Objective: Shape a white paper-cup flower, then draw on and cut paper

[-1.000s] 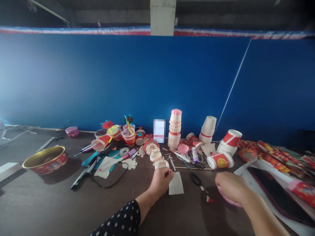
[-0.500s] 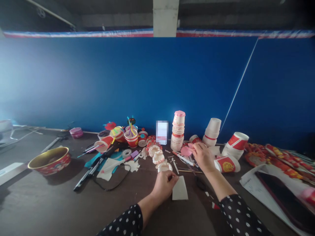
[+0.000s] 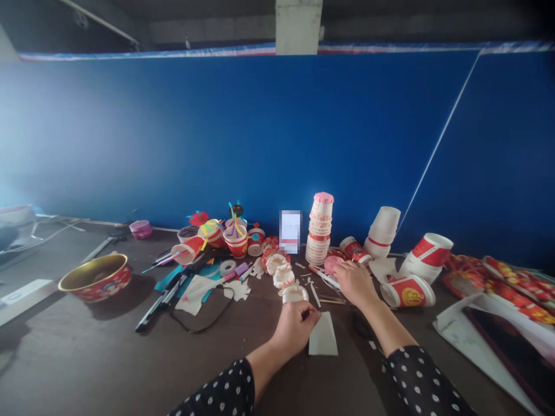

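My left hand (image 3: 295,327) rests closed on the dark table (image 3: 108,358), pinching the left edge of a white paper piece (image 3: 323,341). My right hand (image 3: 354,281) reaches further out, fingers curled over small items near a pen (image 3: 323,276) and a pink disc (image 3: 333,263); what it grips, if anything, is hidden. Just beyond my left hand lies a row of cut white paper cup pieces (image 3: 284,276). A tall stack of paper cups (image 3: 319,229) with a pink top stands behind.
Red and white paper cups (image 3: 410,290) lie and stand at the right. A gold-lined red bowl (image 3: 96,277) sits at the left. Cups with straws (image 3: 236,237), a tape roll (image 3: 227,267), pens and paper scraps fill the middle. Blue wall behind.
My right hand went from the near right table edge, where it held something pink, forward to the items by the cup stack. My left hand stayed on the paper.
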